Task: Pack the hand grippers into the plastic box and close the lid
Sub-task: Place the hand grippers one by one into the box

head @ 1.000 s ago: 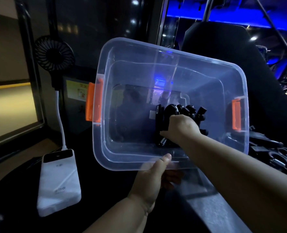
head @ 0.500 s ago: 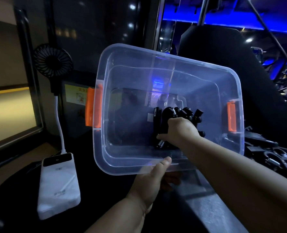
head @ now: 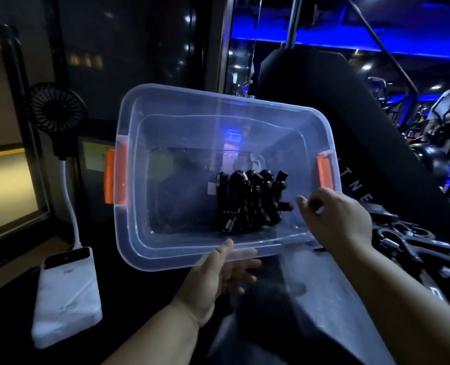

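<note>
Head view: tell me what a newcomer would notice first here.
The clear plastic box fills the centre, tilted toward the camera and held up by the left hand at its near rim, with bright orange latches on both short sides. A black cluster of hand grippers lies inside, right of centre, while the right hand hovers empty at the box's near right corner. Blue lights glow top right in the dim room.

Dim, blue glow upper right, wide-angle edge bending, slight motion blur.

Head-worn camera looks forward and down, close to the plastic box [head: 218, 98].
</note>
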Tool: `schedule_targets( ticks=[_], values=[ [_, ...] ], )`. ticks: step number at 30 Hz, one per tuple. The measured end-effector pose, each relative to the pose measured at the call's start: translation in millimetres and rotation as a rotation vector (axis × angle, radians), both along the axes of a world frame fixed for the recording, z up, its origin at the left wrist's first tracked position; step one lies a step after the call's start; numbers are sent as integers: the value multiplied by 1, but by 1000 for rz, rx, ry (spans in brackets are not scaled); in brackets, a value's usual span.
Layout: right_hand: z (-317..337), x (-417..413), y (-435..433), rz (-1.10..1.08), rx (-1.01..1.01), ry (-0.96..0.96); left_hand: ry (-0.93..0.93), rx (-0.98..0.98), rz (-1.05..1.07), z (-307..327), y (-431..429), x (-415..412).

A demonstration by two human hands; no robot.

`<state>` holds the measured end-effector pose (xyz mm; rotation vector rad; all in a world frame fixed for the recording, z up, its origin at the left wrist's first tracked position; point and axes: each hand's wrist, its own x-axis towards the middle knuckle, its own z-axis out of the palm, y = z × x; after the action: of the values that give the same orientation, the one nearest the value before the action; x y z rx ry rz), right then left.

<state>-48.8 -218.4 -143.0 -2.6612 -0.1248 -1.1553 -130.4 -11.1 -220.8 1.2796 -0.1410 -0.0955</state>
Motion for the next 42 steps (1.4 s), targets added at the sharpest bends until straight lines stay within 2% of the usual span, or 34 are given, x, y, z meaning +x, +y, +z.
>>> schedule_targets(
  ticks=[3, 5, 10, 13, 15, 20, 28, 32, 42],
  values=[
    [-22, -8, -29, 9, 160, -104, -8, -3, -16, 0, -1, 1],
    [-35, -9, -46, 0, 243, -96, -17, -1, -20, -1, -1, 1],
    [-58, -3, -80, -49, 469, 84, -29, -11, 10, -4, -2, 4],
    [-67, 4, -89, -107, 520, 233, -66, 8, 65, -6, -5, 5],
    [-72, 9, -93, -93, 498, 331, -98, 25, 121, -7, -8, 6],
    [-76, 18, -92, 8, 403, 430, -185, 40, 217, -10, -9, 10],
    [-65, 49, -91, 36, -6, 783, -282, 97, 238, -11, -10, 12],
    [-71, 60, -93, 6, -112, 826, -302, 107, 229, -12, -10, 13],
    [-69, 54, -92, -10, -167, 875, -298, 117, 230, -13, -9, 14]
  ],
)
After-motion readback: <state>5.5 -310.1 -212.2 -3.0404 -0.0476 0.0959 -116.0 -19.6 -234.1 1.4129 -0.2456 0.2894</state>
